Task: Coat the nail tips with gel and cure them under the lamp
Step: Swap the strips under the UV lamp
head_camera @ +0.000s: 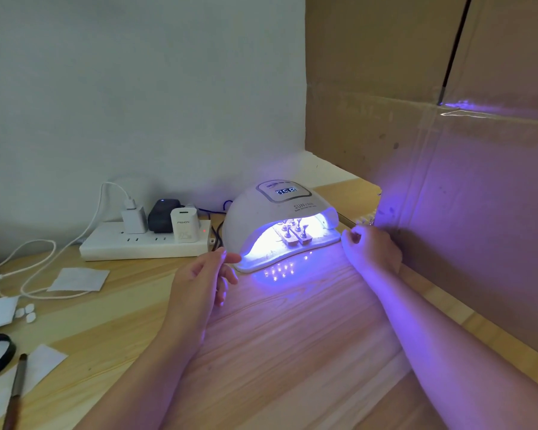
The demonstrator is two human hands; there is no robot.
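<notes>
Wood-grain table [292, 352]; glossy domed lamp [261, 218]; wooden nail-tip stands [294, 235].

White domed lamp [277, 218] glowing violet-blue inside, pale wood-grain table [277, 336] — washed purple near the light, white power strip [143, 243], brown cardboard [448, 119], grey-white wall [137, 88].

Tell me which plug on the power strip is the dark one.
The middle adapter on the power strip: it is black, sitting between the white charger with the cable and the white one printed PISEN.
</notes>
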